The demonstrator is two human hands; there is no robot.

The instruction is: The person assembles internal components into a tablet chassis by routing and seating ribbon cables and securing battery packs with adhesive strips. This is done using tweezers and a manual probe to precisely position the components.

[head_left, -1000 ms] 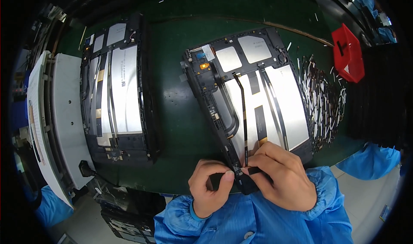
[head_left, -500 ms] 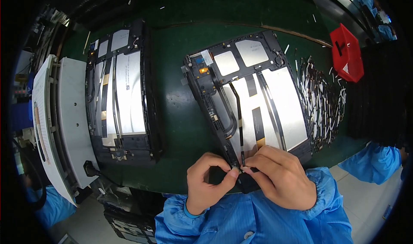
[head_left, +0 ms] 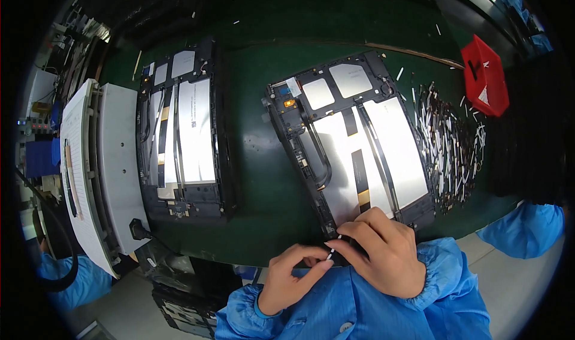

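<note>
Both my hands are together at the near edge of a tablet-like device (head_left: 392,127), which lies tilted with its insides exposed. Silver plates, dark ribbon cables and a black frame show in it. My left hand (head_left: 290,277) is closed in a pinch, thumb and forefinger on a thin strip with a white end (head_left: 331,254). Just to its right, my right hand (head_left: 383,253) pinches too, with white showing at its fingertips; it seems to be the same strip, whose rest the fingers hide.
A second opened device (head_left: 197,124) lies at left, beside a grey box (head_left: 123,160) with a paper pad (head_left: 84,172). Right of the nearer device is a heap of thin black and white strips (head_left: 449,154), with a red bin (head_left: 485,76) behind. A blue sleeve (head_left: 524,229) shows at right.
A dark strip that ran down the nearer device's left part is gone from there. My hands have moved slightly down, towards me, off the frame's lower corner. The view has shifted a little.
</note>
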